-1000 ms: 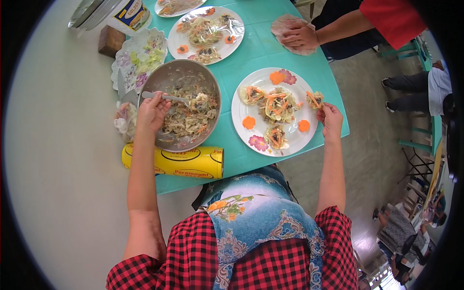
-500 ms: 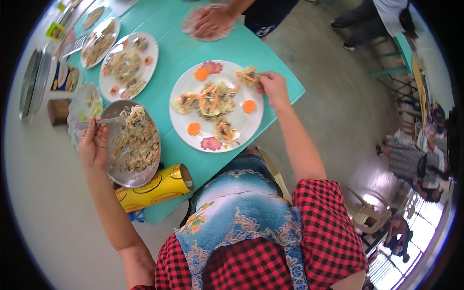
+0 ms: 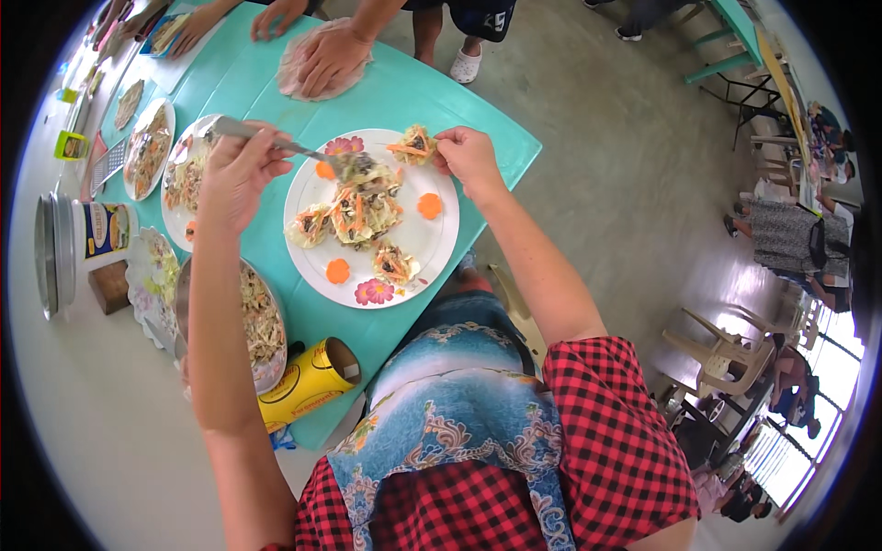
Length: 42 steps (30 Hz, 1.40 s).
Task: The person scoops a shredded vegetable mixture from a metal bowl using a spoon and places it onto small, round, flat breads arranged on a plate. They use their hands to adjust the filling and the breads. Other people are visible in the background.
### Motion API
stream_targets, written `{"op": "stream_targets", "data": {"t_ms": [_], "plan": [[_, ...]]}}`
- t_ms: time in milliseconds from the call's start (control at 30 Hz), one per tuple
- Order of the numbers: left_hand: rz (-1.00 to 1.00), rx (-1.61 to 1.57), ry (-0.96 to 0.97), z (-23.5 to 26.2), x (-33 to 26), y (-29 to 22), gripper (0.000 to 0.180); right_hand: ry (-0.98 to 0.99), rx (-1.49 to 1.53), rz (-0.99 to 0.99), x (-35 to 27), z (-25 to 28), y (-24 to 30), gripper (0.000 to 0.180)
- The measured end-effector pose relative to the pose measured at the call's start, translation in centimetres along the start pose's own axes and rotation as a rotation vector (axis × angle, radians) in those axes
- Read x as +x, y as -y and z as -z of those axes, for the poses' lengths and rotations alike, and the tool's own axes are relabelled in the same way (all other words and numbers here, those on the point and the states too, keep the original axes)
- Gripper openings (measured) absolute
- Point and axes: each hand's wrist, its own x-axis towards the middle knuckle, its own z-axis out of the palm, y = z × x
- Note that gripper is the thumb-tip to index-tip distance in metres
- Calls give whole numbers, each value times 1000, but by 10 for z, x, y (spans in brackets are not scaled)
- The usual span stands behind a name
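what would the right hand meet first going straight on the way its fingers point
The small food piece at the right hand's fingertips, by the plate's upper right rim. Past it, perhaps the utensil in the left hand, though its height is unclear.

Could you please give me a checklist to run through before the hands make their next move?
1. Left hand gripping the utensil: ok.
2. Utensil's load over the plate: ok.
3. Right hand pinching the small food portion: ok.
4. That portion resting on the plate: cannot tell.
5. Load clear of the central food mound: cannot tell.
6. Bowl fully in view: not ok, left forearm covers part.
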Motion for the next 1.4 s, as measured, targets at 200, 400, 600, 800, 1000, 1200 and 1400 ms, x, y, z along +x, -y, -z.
{"op": "stream_targets", "data": {"t_ms": [200,400,600,800,1000,1200,1400], "plan": [[63,239,139,-34,32,16,13,7,32,20,3,0,-4,15],[91,442,265,-46,45,23,11,19,41,14,3,2,-4,15],[122,650,424,-58,50,20,11,33,36,20,4,2,-7,16],[151,773,544,-87,36,3,8,32,30,17,3,2,-5,16],[-134,1053,685,-104,17,-8,7,25,25,27,5,2,-7,15],[-293,1105,693,-105,7,-14,8,12,-5,47,4,2,-7,16],[-266,1000,570,-97,3,-16,8,14,4,41,5,1,-8,16]]}}
